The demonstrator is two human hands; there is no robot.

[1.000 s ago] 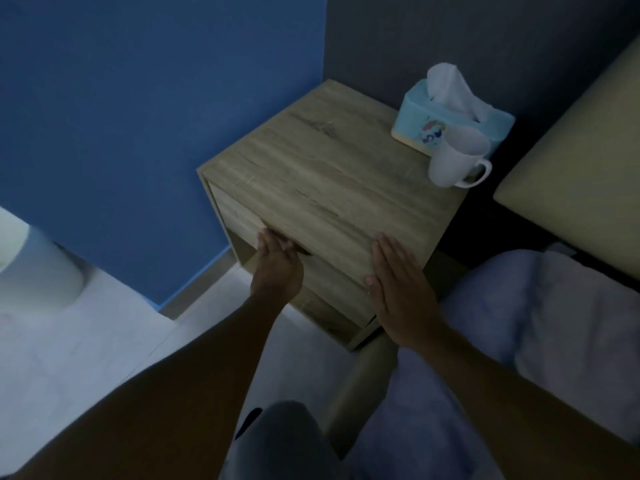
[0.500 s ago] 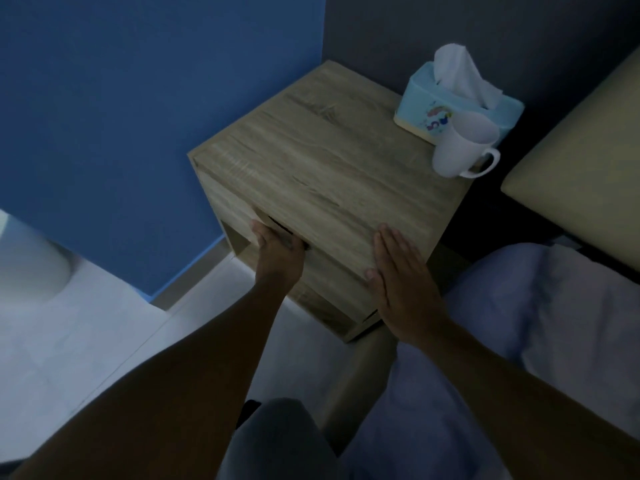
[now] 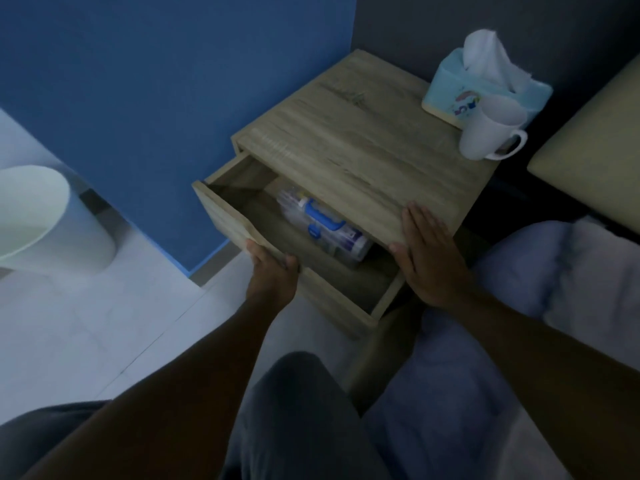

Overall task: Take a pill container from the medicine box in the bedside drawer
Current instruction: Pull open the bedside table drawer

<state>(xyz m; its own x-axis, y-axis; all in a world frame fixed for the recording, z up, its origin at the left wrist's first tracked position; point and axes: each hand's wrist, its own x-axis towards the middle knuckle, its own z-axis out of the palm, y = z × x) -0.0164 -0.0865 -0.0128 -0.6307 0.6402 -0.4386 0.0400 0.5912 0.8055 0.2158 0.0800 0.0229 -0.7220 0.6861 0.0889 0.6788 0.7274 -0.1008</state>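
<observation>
Where the drawer (image 3: 294, 258) was shut half a second ago, with fingers just hooked under the lip of the bedside table's top (image 3: 363, 157), it now stands pulled well out, and its inside shows for the first time. That opens the way to the next step: the medicine box (image 3: 320, 225), a clear plastic case with a blue handle, lies on the drawer floor toward the back, its far part tucked under the tabletop's front edge. Any pill container would be inside it; none can be made out through the dim plastic.

His left hand (image 3: 273, 275) is curled over the top edge of the drawer front, near the middle of that edge, fingers closed around the board and nothing else. His right hand (image 3: 431, 256) lies flat and spread, palm down, on the near right corner of the tabletop, holding nothing, as if steadying the table. A white mug (image 3: 485, 131) and a tissue box (image 3: 450, 90) stand at the far right corner, clear of all this.
</observation>
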